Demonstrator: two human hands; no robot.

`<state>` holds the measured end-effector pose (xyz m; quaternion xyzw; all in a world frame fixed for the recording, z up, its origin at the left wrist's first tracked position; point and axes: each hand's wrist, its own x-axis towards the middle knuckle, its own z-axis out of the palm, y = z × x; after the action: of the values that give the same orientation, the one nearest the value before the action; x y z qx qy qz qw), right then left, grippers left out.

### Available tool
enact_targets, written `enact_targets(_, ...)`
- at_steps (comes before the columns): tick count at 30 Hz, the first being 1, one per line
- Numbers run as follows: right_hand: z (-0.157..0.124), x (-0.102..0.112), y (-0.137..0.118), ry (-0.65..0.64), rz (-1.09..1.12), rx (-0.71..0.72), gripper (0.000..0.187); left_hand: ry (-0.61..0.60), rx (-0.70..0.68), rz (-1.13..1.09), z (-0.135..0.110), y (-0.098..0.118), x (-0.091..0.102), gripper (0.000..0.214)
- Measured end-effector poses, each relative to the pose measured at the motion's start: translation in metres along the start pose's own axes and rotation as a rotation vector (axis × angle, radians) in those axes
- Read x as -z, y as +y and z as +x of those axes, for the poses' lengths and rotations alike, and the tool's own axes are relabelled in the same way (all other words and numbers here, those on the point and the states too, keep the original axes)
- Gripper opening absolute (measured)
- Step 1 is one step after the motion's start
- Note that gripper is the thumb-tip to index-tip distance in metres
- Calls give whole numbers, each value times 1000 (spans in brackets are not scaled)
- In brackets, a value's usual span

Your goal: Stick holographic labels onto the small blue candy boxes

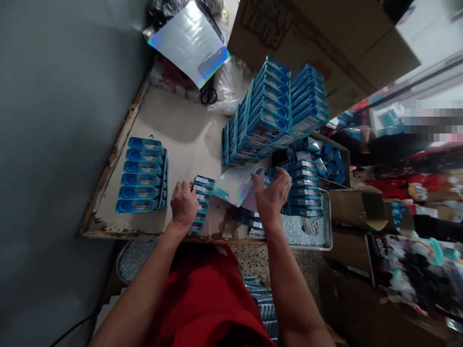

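Note:
My left hand (pixel 184 205) has its fingers curled against the left side of a short row of small blue candy boxes (pixel 201 205) near the table's front edge. A small dark bit shows at its fingertips, too small to name. My right hand (pixel 272 195) has its thumb on a shiny, rainbow-tinted printed sheet (pixel 233 185), which slants up beside the row. The fingers of that hand partly hide more blue boxes behind them. To the left stands another row of blue boxes (pixel 141 176), their printed faces up.
Tall stacks of blue boxes (pixel 269 108) stand at the back right, before a large cardboard box (pixel 321 43). A metal tray (pixel 327 221) of small pale pieces lies right. Scissors (pixel 209 95) and another shiny sheet (pixel 190 41) are at the back. Another person's arm (pixel 387 147) shows far right.

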<state>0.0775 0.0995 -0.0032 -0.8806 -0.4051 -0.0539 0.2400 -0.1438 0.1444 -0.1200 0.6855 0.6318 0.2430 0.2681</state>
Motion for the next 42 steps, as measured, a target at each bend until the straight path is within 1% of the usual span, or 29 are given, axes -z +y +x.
enact_targets(1,19,-6,8,-44,-6,-50,64,3,-80,-33,3,15,2,14)
enact_targets(2,33,-12,16,-126,6,-104,61,-3,-152,-77,7,30,3,11)
enact_targets(4,46,-17,27,-274,59,-167,50,-37,-271,-187,18,61,2,11)
enact_targets(5,47,-13,31,-304,88,-159,46,-57,-323,-242,25,76,0,13)
enact_targets(6,45,-4,32,-307,115,-125,43,-78,-372,-290,33,92,-1,16)
enact_targets(8,39,26,33,-302,170,-10,39,-147,-470,-366,47,121,-5,25)
enact_targets(9,35,43,32,-327,202,47,38,-217,-518,-401,52,135,-7,29)
enact_targets(11,33,77,33,-411,263,121,34,-423,-576,-475,57,160,-10,28)
enact_targets(13,35,100,36,-453,280,183,30,-608,-564,-537,56,179,-13,24)
enact_targets(14,38,106,40,-445,261,231,29,-655,-541,-553,53,186,-14,25)
enact_targets(16,44,112,47,-381,161,358,26,-660,-489,-556,47,195,-15,26)
enact_targets(18,46,110,55,-306,13,496,25,-641,-445,-527,41,201,-15,24)
enact_targets(20,43,105,63,-238,-118,602,28,-628,-381,-469,36,205,-15,23)
enact_targets(23,27,97,76,-169,-223,707,34,-635,-270,-396,23,208,-17,23)
enact_targets(25,14,93,88,-141,-236,732,37,-655,-205,-399,12,206,-21,24)
enact_targets(27,4,91,100,-127,-202,713,33,-674,-162,-425,2,203,-28,24)
enact_targets(29,-3,90,109,-116,-147,665,25,-663,-141,-430,-7,198,-35,24)
enact_targets(32,-6,98,112,-116,-101,629,10,-583,-134,-400,-10,194,-43,23)
enact_targets(35,-7,114,101,-160,-80,633,7,-475,-149,-366,3,192,-52,26)
enact_targets(38,-10,132,81,-129,37,565,9,-372,-222,-356,27,191,-64,24)
enact_targets(40,-15,142,65,-85,163,442,7,-291,-294,-415,39,186,-67,18)
enact_targets(41,-18,145,58,-74,226,351,5,-246,-312,-462,40,181,-65,19)
enact_targets(42,-21,145,51,-75,286,248,3,-203,-301,-515,39,175,-61,23)
